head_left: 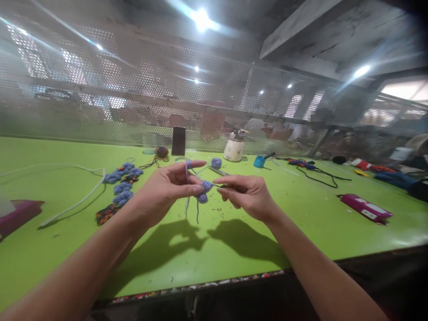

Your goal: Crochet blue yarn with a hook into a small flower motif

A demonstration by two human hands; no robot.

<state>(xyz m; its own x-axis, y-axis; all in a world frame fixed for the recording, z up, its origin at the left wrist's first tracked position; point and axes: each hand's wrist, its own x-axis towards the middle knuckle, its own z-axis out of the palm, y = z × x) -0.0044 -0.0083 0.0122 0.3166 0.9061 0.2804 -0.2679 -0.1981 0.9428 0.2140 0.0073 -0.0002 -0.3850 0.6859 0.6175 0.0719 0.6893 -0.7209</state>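
Observation:
My left hand [167,189] pinches a small purple crochet piece [204,192] between thumb and fingers, with its index finger stretched out. Purple yarn [188,167] loops round that index finger, and loose ends hang below the piece. In my right hand [245,191] is a thin crochet hook [219,186], its tip at the piece's right edge. Behind my hands lies a small ball of purple yarn [216,162], with scissors [218,170] close by. Left of my left hand, several finished purple crochet flowers [123,189] and a dark multicoloured one [106,215] lie on the table.
The green table [187,263] carries a multicoloured yarn ball [161,152], an upright phone [178,141], a white jar [233,149], a blue pot [259,161] and a magenta case [365,208]. A white cable [80,203] runs at left. Perforated panelling [200,98] stands behind.

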